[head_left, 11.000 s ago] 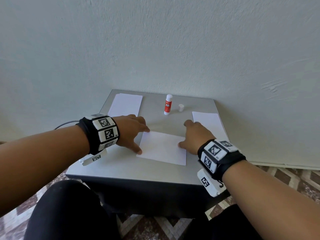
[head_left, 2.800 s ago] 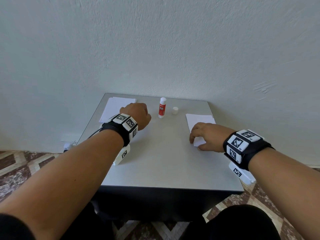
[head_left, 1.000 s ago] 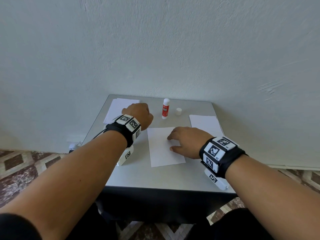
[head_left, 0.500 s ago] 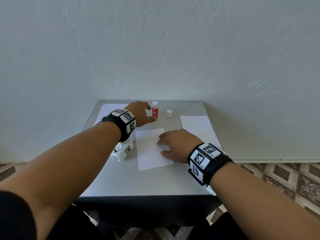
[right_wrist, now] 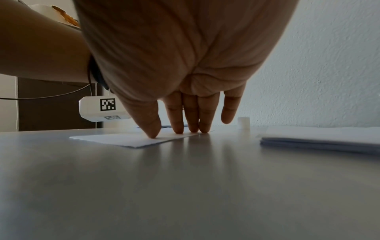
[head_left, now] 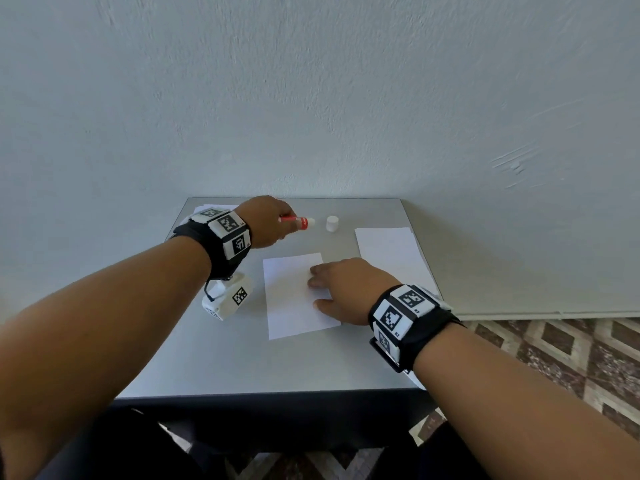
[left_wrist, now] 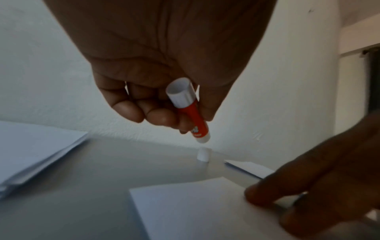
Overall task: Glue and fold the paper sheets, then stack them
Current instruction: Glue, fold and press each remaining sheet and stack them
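A single white paper sheet [head_left: 294, 296] [left_wrist: 195, 209] [right_wrist: 131, 140] lies in the middle of the grey table [head_left: 242, 362]. My right hand [head_left: 341, 289] [right_wrist: 185, 116] presses flat on its right side with straight fingers. My left hand [head_left: 266, 223] [left_wrist: 164, 105] grips the red glue stick [head_left: 298, 221] [left_wrist: 191, 113] above the table's far side, lifted and tilted, its uncapped white tip pointing right. The white cap [head_left: 331, 224] [left_wrist: 203, 156] [right_wrist: 243, 122] stands alone near the back edge.
A stack of paper sheets [head_left: 389, 254] [right_wrist: 320, 139] lies at the right side of the table. Another pile of sheets [head_left: 207, 209] [left_wrist: 30, 154] lies at the back left, mostly behind my left wrist. A pale wall rises just behind the table.
My left hand has picked up the glue stick, which stood upright, and tilted it sideways. The right hand stays pressed on the sheet it slid to the middle earlier.
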